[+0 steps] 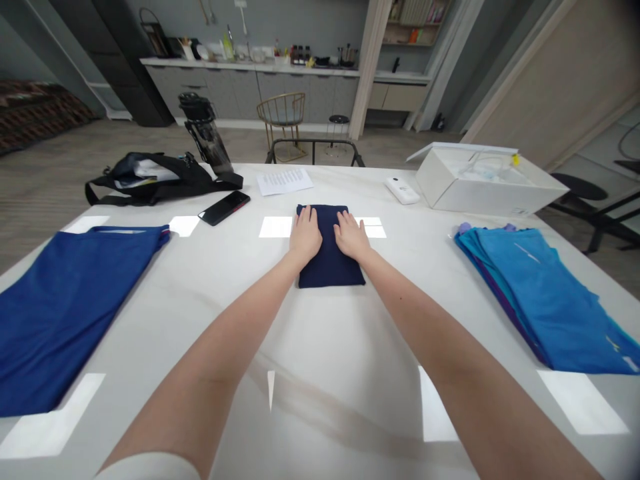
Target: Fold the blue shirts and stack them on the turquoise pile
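Note:
A dark navy garment, folded into a small flat rectangle, lies at the middle of the white table. My left hand rests flat along its left side, fingers stretched out. On its right side lies my right hand, also flat with the fingers a little apart. Both palms press from above and neither grips the cloth. To the left, a larger blue garment is spread out near the table edge. A pile of bright blue and teal garments lies at the right.
Behind the hands lie a printed sheet, a black phone and a white device. A black bag and a dark bottle stand back left. An open white box is back right. A chair stands beyond.

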